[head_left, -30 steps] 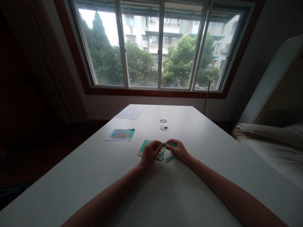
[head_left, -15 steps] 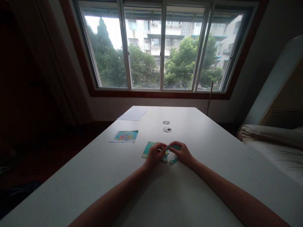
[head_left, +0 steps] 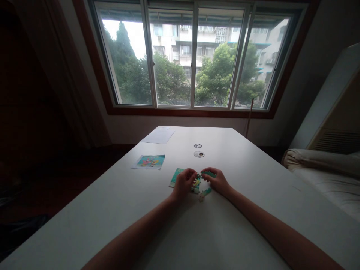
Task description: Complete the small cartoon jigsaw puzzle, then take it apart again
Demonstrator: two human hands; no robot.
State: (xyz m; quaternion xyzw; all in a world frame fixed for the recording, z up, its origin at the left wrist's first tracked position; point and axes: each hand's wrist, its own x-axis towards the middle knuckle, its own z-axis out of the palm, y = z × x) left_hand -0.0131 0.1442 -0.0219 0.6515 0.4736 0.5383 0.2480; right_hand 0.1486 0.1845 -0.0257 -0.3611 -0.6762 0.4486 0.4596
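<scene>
The left hand [head_left: 183,183] covers part of the partly joined puzzle [head_left: 196,185] on the table [head_left: 157,236]; its grip cannot be determined. The right hand [head_left: 218,181] curls about a green strip [head_left: 209,174], hold unconfirmed.

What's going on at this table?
Someone's at a jigsaw puzzle on a white table. Their left hand covers part of the larger joined section; the right hand is at a green strip just right of it. Another strip lies closer in; a printed picture lies farther left.
</scene>
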